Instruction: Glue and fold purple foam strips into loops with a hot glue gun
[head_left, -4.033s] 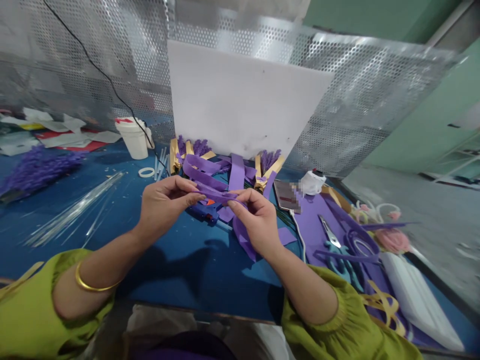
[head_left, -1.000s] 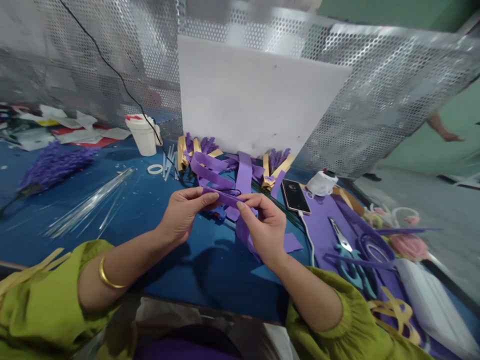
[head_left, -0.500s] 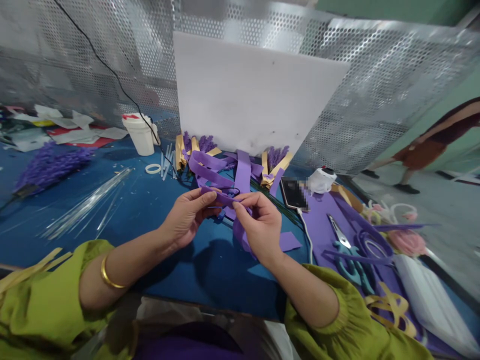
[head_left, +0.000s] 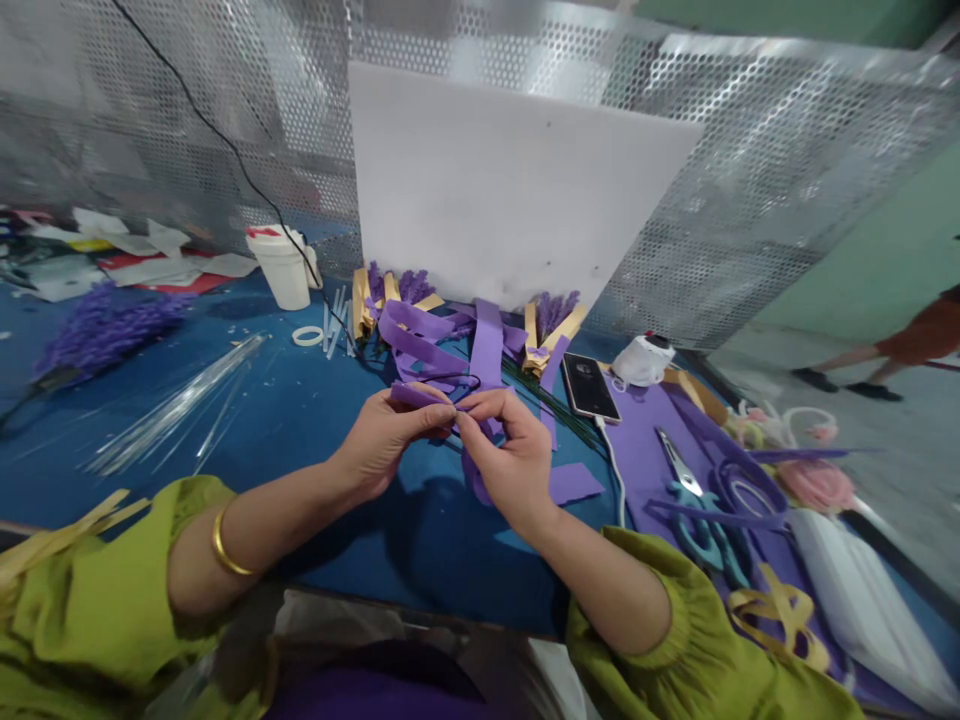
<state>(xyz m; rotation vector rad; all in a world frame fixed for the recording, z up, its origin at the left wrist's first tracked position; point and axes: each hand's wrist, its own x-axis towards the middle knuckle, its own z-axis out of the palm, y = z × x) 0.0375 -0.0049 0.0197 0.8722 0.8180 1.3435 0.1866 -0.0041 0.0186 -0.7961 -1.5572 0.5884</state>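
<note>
Between both hands is a purple ribbon strip [head_left: 411,396], held above the blue table [head_left: 315,545]. My left hand [head_left: 390,440] is closed, pinching the strip between thumb and fingers. Close beside it, my right hand [head_left: 511,450] also pinches the strip, and the two sets of fingertips nearly touch. Part of the strip is hidden by the fingers. A loop of ribbon hangs below the right hand. Just beyond the hands lie looped purple ribbon [head_left: 486,335] and small lavender bunches [head_left: 551,320] wrapped in beige paper.
To the right lie a phone [head_left: 592,388] with a white cable, teal-handled scissors [head_left: 694,500] and yellow ribbon [head_left: 780,615]. Leftward are clear thin strips [head_left: 180,405], a white cup [head_left: 281,270] and a lavender bundle [head_left: 112,325]. A white board [head_left: 510,190] leans behind. A person [head_left: 915,340] walks at far right.
My hands have drawn closer together on the ribbon strip, its left end now sticking up above the left thumb. The person in the background has moved farther right.
</note>
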